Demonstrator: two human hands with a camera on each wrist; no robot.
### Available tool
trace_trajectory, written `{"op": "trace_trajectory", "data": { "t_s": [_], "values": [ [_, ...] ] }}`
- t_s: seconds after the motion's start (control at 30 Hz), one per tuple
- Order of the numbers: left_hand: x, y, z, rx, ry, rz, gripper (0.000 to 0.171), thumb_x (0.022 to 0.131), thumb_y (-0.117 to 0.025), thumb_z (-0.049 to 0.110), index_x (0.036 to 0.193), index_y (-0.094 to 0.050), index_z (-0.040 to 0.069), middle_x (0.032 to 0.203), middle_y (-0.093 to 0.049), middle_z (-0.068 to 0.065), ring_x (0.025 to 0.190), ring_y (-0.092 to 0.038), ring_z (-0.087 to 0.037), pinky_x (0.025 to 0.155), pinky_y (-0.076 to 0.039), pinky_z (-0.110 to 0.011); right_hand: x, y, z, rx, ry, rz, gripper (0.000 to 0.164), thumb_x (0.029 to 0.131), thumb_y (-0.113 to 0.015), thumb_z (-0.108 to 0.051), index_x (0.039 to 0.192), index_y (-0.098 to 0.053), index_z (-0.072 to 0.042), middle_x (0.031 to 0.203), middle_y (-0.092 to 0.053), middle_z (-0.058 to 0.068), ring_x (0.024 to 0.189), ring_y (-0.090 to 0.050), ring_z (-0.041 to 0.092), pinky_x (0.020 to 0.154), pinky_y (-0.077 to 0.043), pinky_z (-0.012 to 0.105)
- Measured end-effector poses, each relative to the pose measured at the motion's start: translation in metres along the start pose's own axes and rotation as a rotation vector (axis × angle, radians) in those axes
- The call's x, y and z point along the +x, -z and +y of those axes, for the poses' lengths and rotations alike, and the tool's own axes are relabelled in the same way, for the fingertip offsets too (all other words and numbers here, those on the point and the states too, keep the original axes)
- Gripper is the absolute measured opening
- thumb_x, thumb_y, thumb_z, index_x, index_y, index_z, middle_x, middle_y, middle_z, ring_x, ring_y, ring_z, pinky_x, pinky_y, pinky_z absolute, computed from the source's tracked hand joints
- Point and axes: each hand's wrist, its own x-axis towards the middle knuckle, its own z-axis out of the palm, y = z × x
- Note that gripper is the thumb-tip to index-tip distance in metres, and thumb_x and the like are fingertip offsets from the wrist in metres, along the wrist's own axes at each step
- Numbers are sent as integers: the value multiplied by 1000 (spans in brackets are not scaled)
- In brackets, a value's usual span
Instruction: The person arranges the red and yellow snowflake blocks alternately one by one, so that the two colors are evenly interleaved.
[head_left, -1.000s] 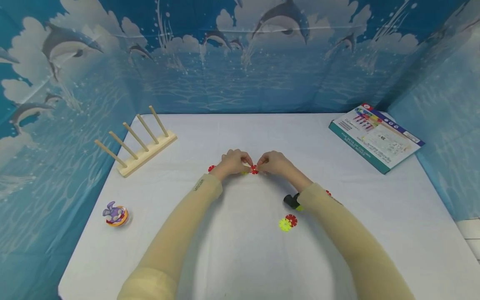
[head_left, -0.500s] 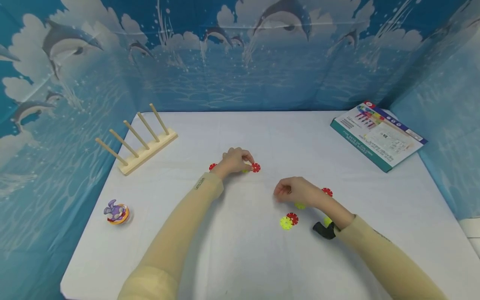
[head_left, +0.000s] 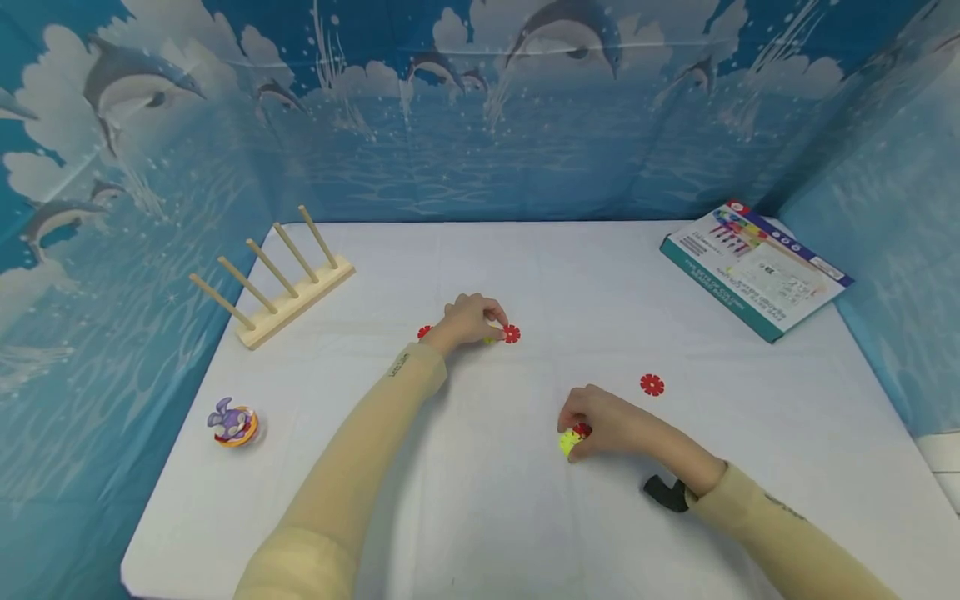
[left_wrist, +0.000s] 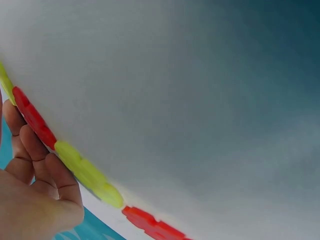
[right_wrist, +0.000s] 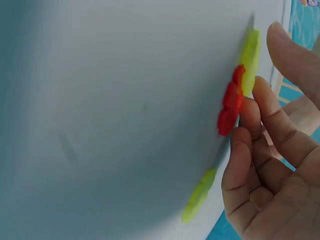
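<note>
My left hand (head_left: 467, 320) pinches a yellow flower-shaped plastic disc (head_left: 490, 338) between thumb and fingers. That disc belongs to a row of alternating red and yellow discs, with a red disc (head_left: 512, 334) at its right end. In the left wrist view, fingers lie along the row, by a red disc (left_wrist: 33, 117) and a yellow disc (left_wrist: 87, 172). My right hand (head_left: 611, 423) reaches around an overlapping pair, a yellow disc (head_left: 567, 442) and a red disc (head_left: 581, 431). In the right wrist view the thumb stands slightly apart from that yellow disc (right_wrist: 251, 60).
A loose red disc (head_left: 652, 384) lies beyond the right hand, and another yellow disc (right_wrist: 199, 195) lies near it. A wooden peg stand (head_left: 296, 306) is at the back left, a purple toy (head_left: 232, 425) at left, a box (head_left: 757, 273) at back right. A black piece (head_left: 667, 493) sits at the right cuff.
My right hand has left the row's right-end red disc and moved right and toward me, down to the red and yellow pair. The left hand stays at the row.
</note>
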Motion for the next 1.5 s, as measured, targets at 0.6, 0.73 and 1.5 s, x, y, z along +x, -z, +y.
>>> {"op": "trace_trajectory", "data": {
  "t_s": [0.6,0.73,1.5],
  "values": [
    [-3,1,2,-2,2,-9,17,85,-78,25,100,-73,21,109,-60,-1,110,-45,-24,99,-30,-48,9,5,-7,-34,35,-70,25,73,-86,-14,77,-62,-19,80,-54,-7,83,-47,12,67,-44,24],
    [-4,2,3,1,5,-14,17,85,-77,26,101,-73,21,109,-59,-1,109,-44,-23,99,-30,-48,15,12,-3,41,15,-128,21,77,-84,-16,76,-64,-21,73,-57,-7,72,-52,12,64,-45,26],
    [-5,3,6,4,25,-16,18,85,-78,25,101,-73,20,110,-61,-3,111,-46,-24,101,-31,-50,107,70,2,171,-199,173,21,87,-75,-20,102,-69,-7,91,-67,6,83,-58,19,78,-47,29]
  ]
}}
